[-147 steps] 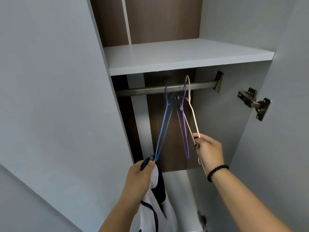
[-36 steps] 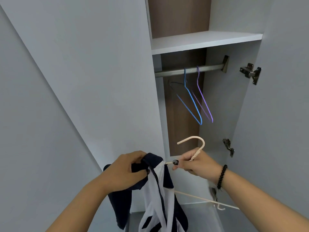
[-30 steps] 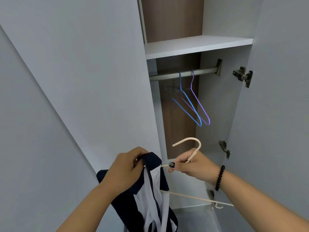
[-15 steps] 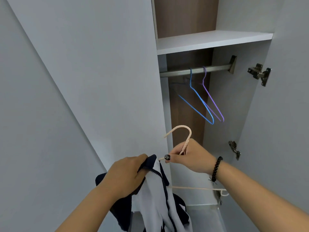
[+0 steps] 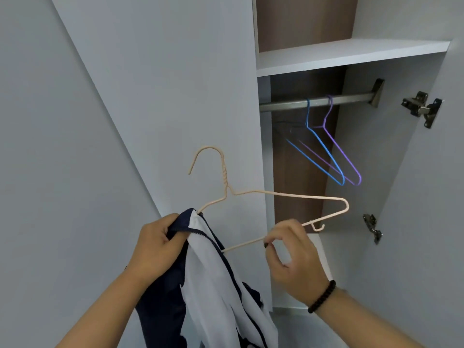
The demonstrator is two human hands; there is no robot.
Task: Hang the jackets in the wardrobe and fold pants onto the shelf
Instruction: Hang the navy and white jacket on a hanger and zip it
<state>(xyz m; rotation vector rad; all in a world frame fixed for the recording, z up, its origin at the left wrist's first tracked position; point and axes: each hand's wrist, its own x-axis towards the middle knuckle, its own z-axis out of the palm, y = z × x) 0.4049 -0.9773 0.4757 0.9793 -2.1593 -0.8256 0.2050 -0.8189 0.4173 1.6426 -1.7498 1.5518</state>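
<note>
My left hand [image 5: 157, 243] grips the collar of a navy and white zip jacket [image 5: 213, 292] that hangs down from it. One arm of a beige wire hanger [image 5: 288, 195] goes into the jacket's collar by my left fingers. My right hand [image 5: 292, 259] pinches the hanger's bottom bar near its right end. The hanger stands upright with its hook at the top left. Behind them is the open wardrobe with a metal rail [image 5: 319, 102] and a white shelf [image 5: 351, 55] above it.
A blue hanger [image 5: 324, 151] and a purple hanger [image 5: 344, 154] hang on the rail. The left wardrobe door [image 5: 163, 84] stands open close behind the beige hanger. The right door [image 5: 442, 172] carries two metal hinges [image 5: 421, 108].
My right hand slid from the hanger's neck down to its bottom bar. The hanger turned upright and swung left, and its left arm went into the jacket's collar.
</note>
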